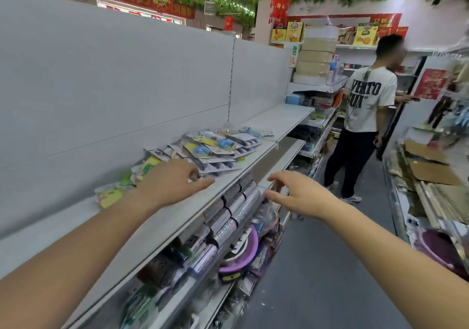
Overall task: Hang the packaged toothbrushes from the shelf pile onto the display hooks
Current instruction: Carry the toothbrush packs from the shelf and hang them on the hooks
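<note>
Pile (210, 148) lies on the shelf (162, 224), before the back panel (101, 87); left hand (175, 180) over its near end, right hand (302, 194) right of the shelf's edge; boxes (236, 201) sit below the shelf; a person (365, 105) stands behind, in the aisle (317, 265)

**Reaching forward, open-handed**

The bare left forearm (83, 239) and right forearm (393, 257) stretch ahead. The left hand (175, 180) lies palm down, its fingers relaxed and nearly straight, pointing ahead-right. The right hand (300, 196) sits beside it, with the palm turned leftward and the fingers spread and loosely bent.
</note>
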A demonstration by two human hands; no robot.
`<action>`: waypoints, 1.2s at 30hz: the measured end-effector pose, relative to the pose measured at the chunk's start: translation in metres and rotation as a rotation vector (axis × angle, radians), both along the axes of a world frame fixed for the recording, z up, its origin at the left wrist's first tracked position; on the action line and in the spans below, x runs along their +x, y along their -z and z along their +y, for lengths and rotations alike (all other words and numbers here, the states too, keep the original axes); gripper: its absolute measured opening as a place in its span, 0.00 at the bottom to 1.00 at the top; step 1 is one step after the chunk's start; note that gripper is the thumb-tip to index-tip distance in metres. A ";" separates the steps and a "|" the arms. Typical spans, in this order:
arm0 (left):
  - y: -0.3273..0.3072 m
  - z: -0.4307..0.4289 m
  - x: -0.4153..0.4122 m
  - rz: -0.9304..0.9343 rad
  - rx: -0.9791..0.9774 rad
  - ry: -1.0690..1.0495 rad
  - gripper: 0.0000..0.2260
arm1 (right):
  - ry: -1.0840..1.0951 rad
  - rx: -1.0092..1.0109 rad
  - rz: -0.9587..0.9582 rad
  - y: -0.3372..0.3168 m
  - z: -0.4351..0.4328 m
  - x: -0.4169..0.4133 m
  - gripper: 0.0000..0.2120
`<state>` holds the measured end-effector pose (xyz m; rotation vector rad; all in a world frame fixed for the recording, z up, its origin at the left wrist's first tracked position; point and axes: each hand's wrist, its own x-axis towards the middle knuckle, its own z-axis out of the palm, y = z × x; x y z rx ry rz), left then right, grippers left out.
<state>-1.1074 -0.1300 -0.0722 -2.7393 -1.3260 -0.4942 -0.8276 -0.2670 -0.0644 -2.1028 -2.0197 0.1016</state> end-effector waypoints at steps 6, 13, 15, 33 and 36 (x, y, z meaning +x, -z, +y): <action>-0.009 0.079 0.036 0.010 -0.001 -0.112 0.30 | -0.031 0.013 0.004 -0.007 0.087 0.049 0.39; -0.013 0.137 0.080 0.012 -0.025 -0.271 0.41 | -0.136 0.017 0.022 0.000 0.193 0.119 0.32; -0.014 0.151 0.090 0.007 -0.033 -0.342 0.37 | -0.206 0.035 0.032 0.000 0.227 0.135 0.32; -0.023 0.139 0.101 -0.035 -0.115 -1.008 0.27 | -0.653 -0.047 0.098 -0.008 0.400 0.128 0.32; -0.019 0.135 0.099 -0.035 -0.123 -1.031 0.25 | -0.659 -0.085 0.061 -0.007 0.402 0.111 0.33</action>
